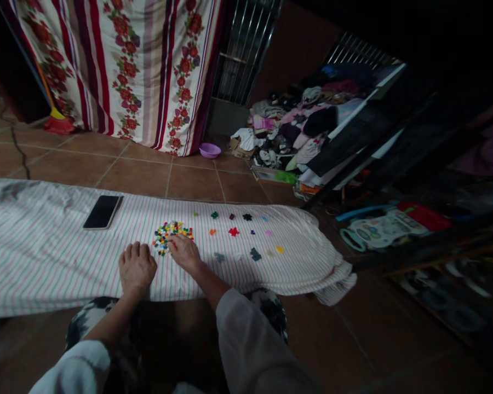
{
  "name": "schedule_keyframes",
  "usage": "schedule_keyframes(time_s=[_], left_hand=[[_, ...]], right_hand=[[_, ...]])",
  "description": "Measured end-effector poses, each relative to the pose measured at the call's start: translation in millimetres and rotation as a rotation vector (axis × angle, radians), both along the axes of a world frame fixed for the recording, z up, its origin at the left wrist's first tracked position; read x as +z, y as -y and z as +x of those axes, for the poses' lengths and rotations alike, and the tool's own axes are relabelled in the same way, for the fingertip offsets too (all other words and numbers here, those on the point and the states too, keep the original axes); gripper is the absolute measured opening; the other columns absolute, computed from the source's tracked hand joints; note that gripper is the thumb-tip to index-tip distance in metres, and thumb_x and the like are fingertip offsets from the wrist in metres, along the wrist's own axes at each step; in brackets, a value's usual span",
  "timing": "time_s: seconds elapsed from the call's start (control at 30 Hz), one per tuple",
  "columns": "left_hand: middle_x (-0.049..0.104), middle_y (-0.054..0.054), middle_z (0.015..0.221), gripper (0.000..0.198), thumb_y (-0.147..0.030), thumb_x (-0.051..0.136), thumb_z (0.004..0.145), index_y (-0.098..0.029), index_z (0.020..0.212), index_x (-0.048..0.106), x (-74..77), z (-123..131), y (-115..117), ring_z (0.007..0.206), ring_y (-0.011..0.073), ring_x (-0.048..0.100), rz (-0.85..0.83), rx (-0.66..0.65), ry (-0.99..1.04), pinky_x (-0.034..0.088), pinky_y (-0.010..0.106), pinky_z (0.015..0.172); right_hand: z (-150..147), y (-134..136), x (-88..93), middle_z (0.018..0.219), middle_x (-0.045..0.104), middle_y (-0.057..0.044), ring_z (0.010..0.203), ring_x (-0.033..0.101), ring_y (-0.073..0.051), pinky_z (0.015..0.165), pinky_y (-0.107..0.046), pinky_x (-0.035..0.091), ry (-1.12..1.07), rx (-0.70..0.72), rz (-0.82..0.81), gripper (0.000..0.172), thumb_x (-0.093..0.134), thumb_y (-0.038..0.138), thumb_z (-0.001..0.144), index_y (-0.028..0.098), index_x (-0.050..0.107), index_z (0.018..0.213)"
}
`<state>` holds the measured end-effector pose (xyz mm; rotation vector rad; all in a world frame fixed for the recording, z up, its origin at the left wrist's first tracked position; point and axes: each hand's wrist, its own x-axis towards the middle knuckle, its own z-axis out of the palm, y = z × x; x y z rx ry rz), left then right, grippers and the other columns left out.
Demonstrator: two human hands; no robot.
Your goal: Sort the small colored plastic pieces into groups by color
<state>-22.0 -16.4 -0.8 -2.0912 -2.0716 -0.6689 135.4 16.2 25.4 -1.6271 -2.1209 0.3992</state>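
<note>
A pile of small multicoloured plastic pieces (173, 225) lies on the striped cloth in front of me. My right hand (184, 253) reaches over the pile's near right side, thumb and fingertips drawn together among the pieces; anything between them is too small to make out. Just left of the pile, my left hand (137, 268) rests knuckles up on the cloth, fingers curled, nothing visible in it. Small single-colour groups sit in rows to the right, among them a red group (234, 232), a black group (247, 217), a dark grey group (255, 254) and a yellow group (280, 249).
The striped cloth (57, 257) covers a long low surface over my knees. A phone (102, 212) lies on it at left. Beyond are a tiled floor, a purple basin (210, 150), a red dustpan (59, 125), a floral curtain (148, 71) and heaped clothes (290, 128).
</note>
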Motion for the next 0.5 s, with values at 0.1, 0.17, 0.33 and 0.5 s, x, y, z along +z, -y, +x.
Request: schedule_keyframes(time_s=[0.1,0.17,0.33,0.5], left_hand=[[0.061,0.018,0.124,0.03,-0.023,0.041,0.089,-0.013,0.109,0.062,-0.4,0.2,-0.6,0.122,0.0318,0.051,0.005,0.008,-0.032,0.036,0.046,0.1],[0.062,0.018,0.124,0.03,-0.023,0.04,0.09,-0.013,0.107,0.062,0.0,0.7,-0.7,0.121,0.0311,0.052,0.005,0.018,-0.055,0.037,0.044,0.099],[0.061,0.018,0.126,0.029,-0.024,0.041,0.091,-0.013,0.107,0.062,-1.4,0.6,-0.2,0.123,0.0304,0.05,0.01,0.028,-0.061,0.036,0.044,0.1],[0.061,0.017,0.127,0.031,-0.025,0.039,0.092,-0.013,0.109,0.062,-4.8,-0.8,-0.6,0.124,0.0304,0.05,0.012,0.033,-0.078,0.036,0.043,0.1]], right_hand=[[12.6,0.8,-2.9,0.11,0.07,-0.002,0.105,0.062,-0.015,0.093,-0.025,0.046,-0.038,-0.035,0.023,0.021,0.048,0.025,0.099,0.024,0.069,0.107],[21.8,1.4,-3.5,0.108,0.071,-0.002,0.102,0.062,-0.015,0.091,-0.024,0.046,-0.045,-0.068,0.033,0.02,0.051,0.022,0.097,0.024,0.069,0.104],[48.7,4.5,-6.8,0.101,0.07,-0.004,0.098,0.063,-0.017,0.089,-0.026,0.047,-0.063,-0.151,0.068,0.019,0.053,0.02,0.095,0.023,0.07,0.104],[79.7,7.2,-16.1,0.101,0.068,-0.004,0.097,0.062,-0.017,0.089,-0.028,0.048,-0.118,-0.25,0.113,0.023,0.054,0.015,0.091,0.024,0.07,0.104]])
